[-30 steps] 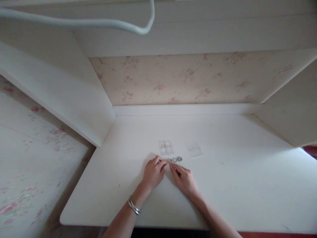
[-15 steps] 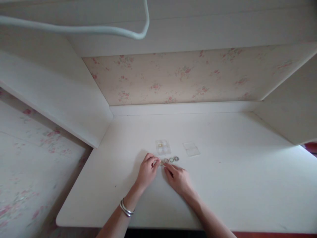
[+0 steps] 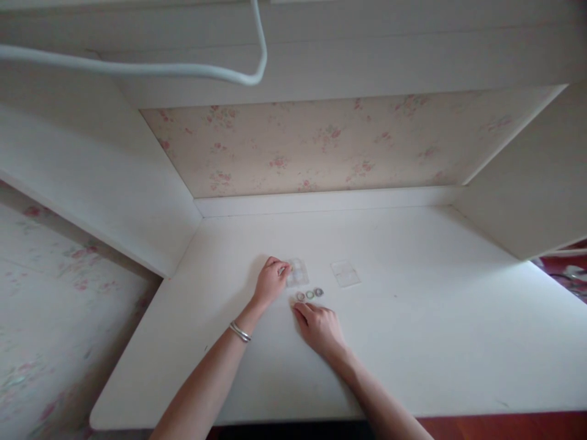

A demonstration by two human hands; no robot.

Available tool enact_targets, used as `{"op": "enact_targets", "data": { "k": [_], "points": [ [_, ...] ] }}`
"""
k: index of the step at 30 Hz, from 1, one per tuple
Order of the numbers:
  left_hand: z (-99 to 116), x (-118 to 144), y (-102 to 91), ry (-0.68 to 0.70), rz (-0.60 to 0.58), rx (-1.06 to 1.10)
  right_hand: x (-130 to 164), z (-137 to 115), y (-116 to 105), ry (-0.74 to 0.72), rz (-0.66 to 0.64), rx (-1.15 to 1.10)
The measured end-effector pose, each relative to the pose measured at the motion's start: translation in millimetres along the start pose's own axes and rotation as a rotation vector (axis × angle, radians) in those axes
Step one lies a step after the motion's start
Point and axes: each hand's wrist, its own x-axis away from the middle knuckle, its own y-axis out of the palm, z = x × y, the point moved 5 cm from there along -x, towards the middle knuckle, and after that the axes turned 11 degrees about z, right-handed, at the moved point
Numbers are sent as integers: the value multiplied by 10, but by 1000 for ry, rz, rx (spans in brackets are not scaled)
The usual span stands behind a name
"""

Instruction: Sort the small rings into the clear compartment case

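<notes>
Desk: the white desk (image 3: 413, 342) carries everything; nothing else lies close to the hands apart from the pieces below.
Left hand: the left hand (image 3: 270, 282) has its fingertips (image 3: 285, 269) drawn together at the near-left edge of the clear compartment box; whether they pinch a small piece or only touch the box wall cannot be told at this size. A silver bangle (image 3: 240, 332) sits on that wrist.
Right hand: the right hand (image 3: 318, 324) lies flat on the desk with loosely curled fingers, holding nothing, its fingertips just short of the leftmost ring.
Box: the clear compartment box (image 3: 298, 273) stands touching the left fingertips, lid off. Its cells are too faint to read; no contents can be made out.
Lid: a flat clear lid (image 3: 345, 274) lies well to the right of the left-hand grip, apart from the box.
Rings: three small rings (image 3: 309, 294) lie in a row just beyond the right fingertips, below and right of the left-hand grip.
Risk: the box looks light, so a sideways push from the left fingers would likely slide or tip it; a careless sweep by the right hand could scatter the rings.
</notes>
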Motion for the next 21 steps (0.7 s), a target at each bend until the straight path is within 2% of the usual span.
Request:
{"op": "enact_targets", "data": {
  "k": [4, 10, 17, 21],
  "points": [
    [-58, -18, 62, -10, 2, -5, 13, 13, 14, -18, 5, -4],
    [-3, 198, -137, -65, 87, 30, 28, 14, -28, -45, 17, -76],
    [150, 768, -236, -100, -27, 109, 48, 64, -48, 42, 82, -287],
    [192, 922, -226, -69, -97, 81, 19, 88, -93, 126, 155, -421]
  ]
}}
